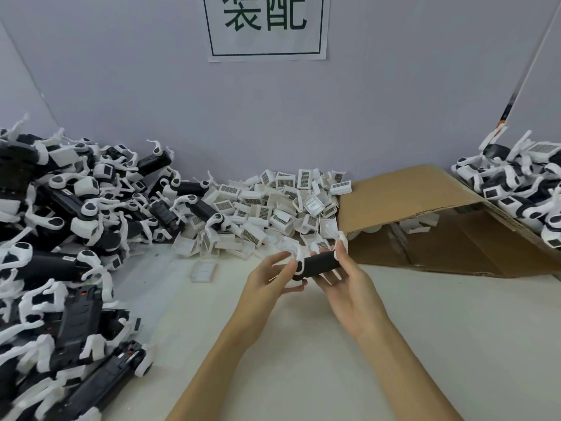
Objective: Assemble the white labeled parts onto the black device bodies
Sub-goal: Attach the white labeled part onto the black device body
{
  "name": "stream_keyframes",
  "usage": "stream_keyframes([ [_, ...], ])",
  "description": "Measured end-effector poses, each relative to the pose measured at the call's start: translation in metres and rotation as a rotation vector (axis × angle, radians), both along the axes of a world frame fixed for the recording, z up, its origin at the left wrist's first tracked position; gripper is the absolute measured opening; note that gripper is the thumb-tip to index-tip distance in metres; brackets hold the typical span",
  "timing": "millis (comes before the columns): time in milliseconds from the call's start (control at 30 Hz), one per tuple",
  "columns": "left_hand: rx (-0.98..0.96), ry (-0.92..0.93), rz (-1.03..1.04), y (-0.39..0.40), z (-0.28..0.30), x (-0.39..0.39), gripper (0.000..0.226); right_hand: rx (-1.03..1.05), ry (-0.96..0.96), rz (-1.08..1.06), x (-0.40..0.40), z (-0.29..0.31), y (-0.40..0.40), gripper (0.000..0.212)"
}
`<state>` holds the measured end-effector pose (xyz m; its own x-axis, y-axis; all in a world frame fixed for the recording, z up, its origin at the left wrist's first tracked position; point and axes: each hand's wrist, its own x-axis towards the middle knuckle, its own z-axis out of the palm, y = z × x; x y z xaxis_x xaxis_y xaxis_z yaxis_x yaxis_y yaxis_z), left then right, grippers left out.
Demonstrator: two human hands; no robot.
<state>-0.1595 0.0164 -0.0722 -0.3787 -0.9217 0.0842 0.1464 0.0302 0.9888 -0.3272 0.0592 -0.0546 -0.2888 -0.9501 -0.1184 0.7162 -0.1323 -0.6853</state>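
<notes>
Both hands hold one black device body [320,264] just above the table, in front of the heap of white labeled parts [273,208]. My left hand [273,276] grips its left end, where a white clip piece sits. My right hand [349,287] cradles the body from below and the right, thumb on a white part at that end. A single white labeled part [204,270] lies flat on the table to the left of my hands.
A large pile of black bodies with white arms [66,253] fills the left side. An open cardboard box [425,220] lies on its side at the right, with another pile of devices [522,189] behind it. A paper sign [267,25] hangs on the wall.
</notes>
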Motion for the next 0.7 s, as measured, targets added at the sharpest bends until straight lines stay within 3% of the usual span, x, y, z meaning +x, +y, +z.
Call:
stream_keyframes([
  [133,0.017,0.076,0.094,-0.009,-0.001,0.003,0.064,0.006,0.333,0.046,-0.005,-0.001,0.003,0.045],
  [367,0.04,0.055,0.128,-0.019,-0.005,0.014,0.071,0.158,0.85,0.074,0.001,0.002,0.009,0.066],
  [533,0.081,0.107,0.084,-0.017,-0.003,0.017,0.073,0.117,0.972,0.054,0.002,0.005,0.011,0.061],
  [700,0.029,0.125,-0.044,-0.016,0.004,0.022,0.06,0.067,0.824,0.213,-0.009,0.011,0.02,0.061],
])
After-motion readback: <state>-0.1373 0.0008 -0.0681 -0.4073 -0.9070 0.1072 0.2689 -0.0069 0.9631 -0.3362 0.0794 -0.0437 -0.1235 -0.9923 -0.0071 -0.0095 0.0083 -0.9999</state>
